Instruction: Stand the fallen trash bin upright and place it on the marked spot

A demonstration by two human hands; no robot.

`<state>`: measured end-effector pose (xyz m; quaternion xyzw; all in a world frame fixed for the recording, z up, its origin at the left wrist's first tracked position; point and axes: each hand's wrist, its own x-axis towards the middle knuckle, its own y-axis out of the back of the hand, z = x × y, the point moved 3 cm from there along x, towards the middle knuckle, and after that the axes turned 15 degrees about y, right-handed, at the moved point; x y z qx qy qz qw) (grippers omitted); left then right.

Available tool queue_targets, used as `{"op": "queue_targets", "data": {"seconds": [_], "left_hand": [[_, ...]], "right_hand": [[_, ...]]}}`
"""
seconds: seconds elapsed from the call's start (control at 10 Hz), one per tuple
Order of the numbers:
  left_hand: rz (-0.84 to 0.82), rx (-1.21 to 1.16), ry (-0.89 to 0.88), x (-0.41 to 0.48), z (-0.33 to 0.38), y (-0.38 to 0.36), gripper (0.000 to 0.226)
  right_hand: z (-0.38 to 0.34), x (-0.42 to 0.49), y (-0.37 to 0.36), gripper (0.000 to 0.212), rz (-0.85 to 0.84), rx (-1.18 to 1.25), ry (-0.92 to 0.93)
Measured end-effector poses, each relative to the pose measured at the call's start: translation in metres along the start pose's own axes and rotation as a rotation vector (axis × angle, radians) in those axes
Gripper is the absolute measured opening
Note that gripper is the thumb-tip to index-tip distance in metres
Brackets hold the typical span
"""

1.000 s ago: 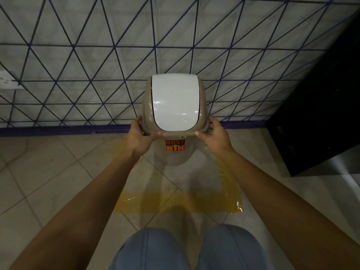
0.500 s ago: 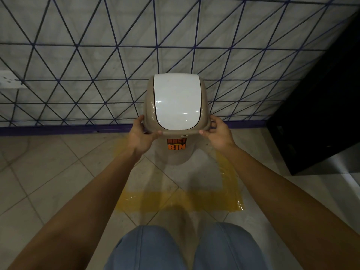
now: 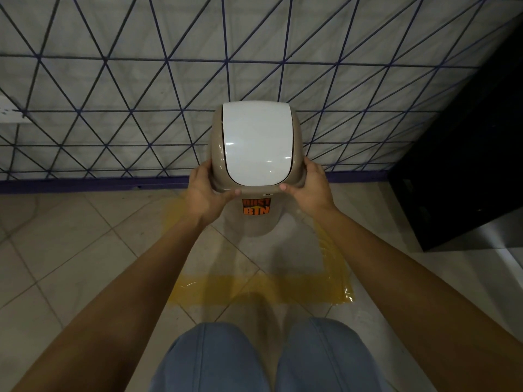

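A beige trash bin with a white swing lid and an orange "DUST BIN" sticker stands upright close to the wall. Its base sits inside a square of yellow tape on the floor. My left hand grips the left edge of the lid rim. On the opposite side my right hand holds the rim, thumb on the front edge. The far side of the tape square is hidden behind the bin.
A tiled wall with dark blue triangle lines rises right behind the bin. A black cabinet stands at the right, close to the tape. My knees in blue trousers are at the bottom. A white socket is on the left wall.
The bin and both hands have hardly moved; they sit a touch lower and further right in view. Both hands keep their hold on the rim.
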<state>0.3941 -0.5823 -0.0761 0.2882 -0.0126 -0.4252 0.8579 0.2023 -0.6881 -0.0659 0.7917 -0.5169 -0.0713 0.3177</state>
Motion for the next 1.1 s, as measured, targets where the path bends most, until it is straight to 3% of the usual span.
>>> {"op": "queue_targets", "data": {"seconds": [0.5, 0.8, 1.0, 1.1], "left_hand": [[0.052, 0.037, 0.054, 0.000, 0.004, 0.002, 0.091], [0.269, 0.063, -0.117, -0.026, 0.016, 0.008, 0.065], [0.154, 0.148, -0.161, -0.049, 0.042, 0.013, 0.056], [0.060, 0.160, -0.097, -0.068, 0.071, 0.020, 0.057]], "right_hand": [[0.000, -0.004, 0.000, 0.083, -0.022, -0.022, 0.021], [-0.009, -0.012, 0.007, 0.080, 0.027, -0.067, -0.018], [-0.032, -0.024, 0.033, 0.080, 0.002, -0.093, -0.118], [-0.052, -0.029, 0.058, 0.078, -0.015, -0.084, -0.174]]}}
